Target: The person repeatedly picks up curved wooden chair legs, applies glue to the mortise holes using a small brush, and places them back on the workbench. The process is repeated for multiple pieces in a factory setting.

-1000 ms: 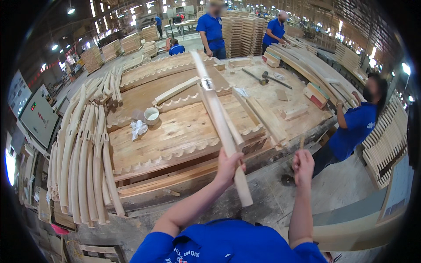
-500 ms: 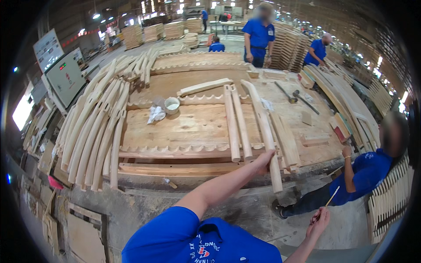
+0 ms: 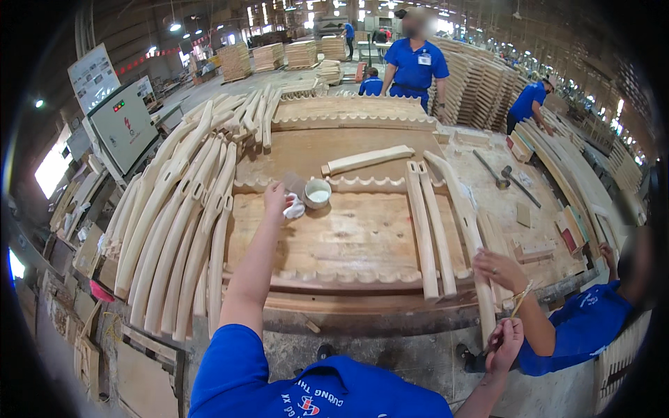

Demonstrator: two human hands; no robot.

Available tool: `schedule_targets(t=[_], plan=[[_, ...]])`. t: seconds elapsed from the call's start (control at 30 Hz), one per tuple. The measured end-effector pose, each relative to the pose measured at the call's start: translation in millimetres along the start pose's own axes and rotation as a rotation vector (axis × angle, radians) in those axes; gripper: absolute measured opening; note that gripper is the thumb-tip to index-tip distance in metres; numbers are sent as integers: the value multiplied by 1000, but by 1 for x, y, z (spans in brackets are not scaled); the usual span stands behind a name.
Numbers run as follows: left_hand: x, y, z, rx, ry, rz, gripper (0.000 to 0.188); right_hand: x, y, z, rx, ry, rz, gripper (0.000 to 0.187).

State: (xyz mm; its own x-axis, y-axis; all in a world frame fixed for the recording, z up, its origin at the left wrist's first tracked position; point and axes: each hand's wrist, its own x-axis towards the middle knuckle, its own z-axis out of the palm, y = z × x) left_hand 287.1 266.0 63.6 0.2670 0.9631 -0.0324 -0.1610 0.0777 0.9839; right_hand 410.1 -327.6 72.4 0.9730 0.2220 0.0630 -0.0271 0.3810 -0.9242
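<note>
My left hand is stretched over the bench, its fingers closed at the edge of a crumpled white cloth. Beside the cloth stands a small round cup with whitish contents. In my right hand, low at the right, a thin stick is gripped and points upward. A long curved wooden piece lies across the bench and juts past its front edge. A co-worker's hand is at that piece, just above my right hand. Two straighter slotted pieces lie to its left.
Many curved wooden legs are piled at the left. Scalloped wooden rails run across the bench. A wooden block rests farther back. Two hammers lie at the right. The co-worker stands close at my right.
My left hand has let go of the long curved piece and moved left to the cloth. The co-worker's hand has come onto that piece. The view has shifted; my right hand still holds the stick.
</note>
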Motion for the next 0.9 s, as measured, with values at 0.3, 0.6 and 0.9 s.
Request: schedule_targets(t=[0.3, 0.6, 0.9], plan=[[114, -24, -6, 463, -294, 6, 39, -8, 44, 120, -22, -96, 59, 6], [148, -10, 28, 458, -745, -14, 37, -13, 66, 175, -162, -120, 103, 8], [162, 25, -7, 990, -953, -195, 31, 8, 77, 213, -464, -289, 137, 11]])
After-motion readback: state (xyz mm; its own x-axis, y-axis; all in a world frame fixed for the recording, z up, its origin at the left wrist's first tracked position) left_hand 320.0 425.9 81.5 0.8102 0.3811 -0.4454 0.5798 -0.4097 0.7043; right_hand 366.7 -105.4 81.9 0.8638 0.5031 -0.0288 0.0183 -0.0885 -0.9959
